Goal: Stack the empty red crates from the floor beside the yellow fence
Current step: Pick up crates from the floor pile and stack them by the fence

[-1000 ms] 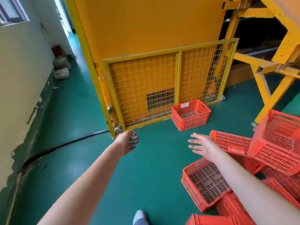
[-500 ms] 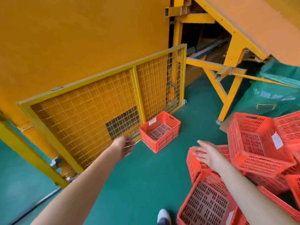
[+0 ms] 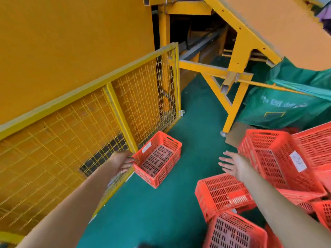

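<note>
One empty red crate [image 3: 158,159] stands upright on the green floor against the yellow mesh fence [image 3: 89,126]. My left hand [image 3: 122,162] hovers at its near-left corner, fingers loosely bent, holding nothing. My right hand [image 3: 232,163] is spread flat, empty, above the jumbled pile of red crates [image 3: 268,176] at the right. A tilted crate [image 3: 224,193] lies just below that hand, and a larger labelled crate [image 3: 279,158] leans beside it.
A yellow steel frame [image 3: 231,97] with slanted legs stands behind the pile, its foot on the floor. Green sacks [image 3: 286,106] lie at the far right. Open green floor [image 3: 193,133] runs between the fence crate and the pile.
The view has swung right and closer to the fence crate. My left hand has come near that crate's corner. My right hand stays spread over the pile.
</note>
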